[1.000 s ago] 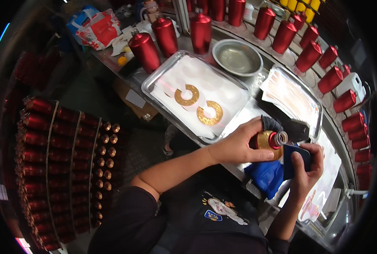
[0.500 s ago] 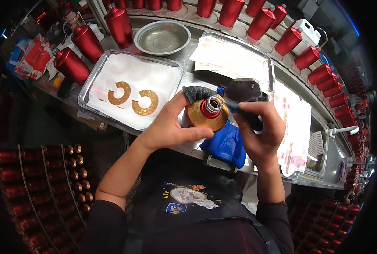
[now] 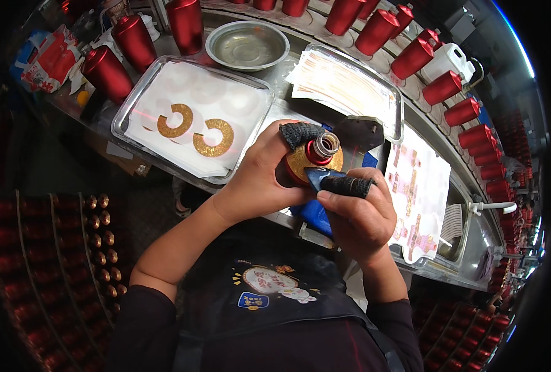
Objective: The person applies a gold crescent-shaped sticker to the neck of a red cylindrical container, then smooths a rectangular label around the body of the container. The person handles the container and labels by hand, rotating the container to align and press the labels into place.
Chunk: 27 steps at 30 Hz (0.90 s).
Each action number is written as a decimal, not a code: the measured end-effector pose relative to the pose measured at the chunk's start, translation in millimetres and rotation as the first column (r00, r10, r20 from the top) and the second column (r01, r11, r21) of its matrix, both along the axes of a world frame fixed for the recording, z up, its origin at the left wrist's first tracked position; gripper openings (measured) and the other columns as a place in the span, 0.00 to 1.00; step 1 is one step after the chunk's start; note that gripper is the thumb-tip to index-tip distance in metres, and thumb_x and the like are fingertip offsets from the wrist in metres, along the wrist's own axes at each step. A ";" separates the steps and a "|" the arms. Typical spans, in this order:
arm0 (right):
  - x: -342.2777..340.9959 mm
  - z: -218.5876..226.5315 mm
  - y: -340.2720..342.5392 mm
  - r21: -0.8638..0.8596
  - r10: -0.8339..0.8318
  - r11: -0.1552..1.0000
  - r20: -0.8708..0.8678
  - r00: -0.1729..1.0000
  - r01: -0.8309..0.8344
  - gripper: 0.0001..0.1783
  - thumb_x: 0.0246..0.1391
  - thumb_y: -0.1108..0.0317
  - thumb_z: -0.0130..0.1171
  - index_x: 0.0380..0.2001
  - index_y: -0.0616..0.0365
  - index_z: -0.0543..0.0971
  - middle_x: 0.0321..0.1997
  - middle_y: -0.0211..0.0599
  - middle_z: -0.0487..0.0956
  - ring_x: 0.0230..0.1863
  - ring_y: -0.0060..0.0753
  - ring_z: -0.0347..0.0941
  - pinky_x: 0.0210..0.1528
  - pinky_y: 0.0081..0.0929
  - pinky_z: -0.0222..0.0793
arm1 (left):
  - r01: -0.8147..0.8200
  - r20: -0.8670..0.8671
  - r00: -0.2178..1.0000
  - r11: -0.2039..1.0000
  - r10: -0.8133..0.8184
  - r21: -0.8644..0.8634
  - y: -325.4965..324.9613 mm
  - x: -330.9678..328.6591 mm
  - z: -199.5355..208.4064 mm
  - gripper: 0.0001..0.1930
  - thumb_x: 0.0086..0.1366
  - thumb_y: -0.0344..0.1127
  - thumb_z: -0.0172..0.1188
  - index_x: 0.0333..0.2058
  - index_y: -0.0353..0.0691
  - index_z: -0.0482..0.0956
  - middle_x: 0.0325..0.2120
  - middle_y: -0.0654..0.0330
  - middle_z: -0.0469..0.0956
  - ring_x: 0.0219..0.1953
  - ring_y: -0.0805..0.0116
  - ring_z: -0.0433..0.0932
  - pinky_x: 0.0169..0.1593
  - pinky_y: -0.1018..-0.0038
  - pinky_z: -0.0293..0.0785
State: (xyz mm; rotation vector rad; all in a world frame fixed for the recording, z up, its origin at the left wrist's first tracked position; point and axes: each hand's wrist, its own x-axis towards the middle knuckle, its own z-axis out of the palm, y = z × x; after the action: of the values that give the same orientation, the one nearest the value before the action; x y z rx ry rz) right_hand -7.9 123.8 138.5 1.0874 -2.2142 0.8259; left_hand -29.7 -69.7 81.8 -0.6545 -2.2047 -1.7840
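Note:
My left hand (image 3: 257,177) is wrapped round a red bottle (image 3: 327,145) with an uncapped, threaded neck. A gold ring-shaped label (image 3: 299,162) covers the bottle's sloping shoulder, and a dark fabric sleeve sits on my left index finger. Between the fingers of my right hand (image 3: 365,217) is a small flat blue scraper-like piece (image 3: 316,176), its edge against the near side of the gold label. My right index finger wears a black ribbed sleeve. Two gold C-shaped labels (image 3: 174,120) lie on white sheets in the left tray (image 3: 119,123).
Behind the left tray stands a metal bowl (image 3: 215,53) of liquid. A second tray (image 3: 398,102) holds stacked sheets, with a printed sheet (image 3: 421,204) nearer me. A dark plate (image 3: 359,134) and blue cloth (image 3: 315,220) flank the bottle. Red bottles (image 3: 376,31) line the curved conveyor.
My right hand has come down and left, from the bottle's far right to its near side, bringing the blue piece onto the gold label. The bottle stays in my left hand.

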 end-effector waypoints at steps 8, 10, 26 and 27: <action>-2.3 0.4 4.5 -0.081 0.022 0.997 0.038 0.999 -0.018 0.15 0.38 0.83 0.68 0.33 0.57 0.84 0.31 0.37 0.81 0.34 0.44 0.77 0.36 0.33 0.73 | -0.160 -0.138 0.977 0.987 0.161 0.023 13.5 2.9 -7.5 0.34 0.43 0.32 0.77 0.52 0.42 0.75 0.49 0.53 0.73 0.53 0.50 0.75 0.57 0.61 0.71; -1.8 -1.9 3.1 -0.057 0.111 0.992 0.001 0.994 -0.111 0.16 0.37 0.82 0.68 0.34 0.57 0.84 0.31 0.37 0.80 0.34 0.44 0.77 0.36 0.33 0.73 | -0.215 -0.166 0.963 0.977 0.211 -0.009 16.6 4.4 -9.8 0.34 0.43 0.32 0.76 0.52 0.43 0.75 0.47 0.54 0.73 0.51 0.50 0.74 0.55 0.61 0.72; 1.7 -4.6 -10.4 -0.059 -0.077 0.995 0.008 0.997 0.077 0.17 0.36 0.83 0.67 0.34 0.58 0.84 0.30 0.38 0.79 0.33 0.44 0.77 0.35 0.34 0.73 | -0.518 -0.226 0.836 0.855 0.500 -0.021 39.9 11.7 -28.1 0.39 0.44 0.50 0.79 0.53 0.44 0.72 0.46 0.52 0.68 0.51 0.48 0.69 0.53 0.56 0.67; 3.3 -2.7 -9.3 -0.030 0.028 0.999 -0.007 1.000 -0.029 0.17 0.36 0.83 0.67 0.35 0.59 0.84 0.31 0.38 0.80 0.34 0.44 0.77 0.35 0.34 0.73 | -0.525 -0.246 0.829 0.851 0.503 -0.031 40.3 12.0 -28.0 0.40 0.44 0.50 0.79 0.54 0.44 0.71 0.47 0.52 0.67 0.51 0.48 0.69 0.54 0.56 0.67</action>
State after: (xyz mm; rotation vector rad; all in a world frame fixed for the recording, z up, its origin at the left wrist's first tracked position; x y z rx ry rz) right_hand -4.7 114.5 135.8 1.1079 -2.1779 0.8639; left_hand -17.7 -29.4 53.8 -0.2243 -2.0596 -1.2649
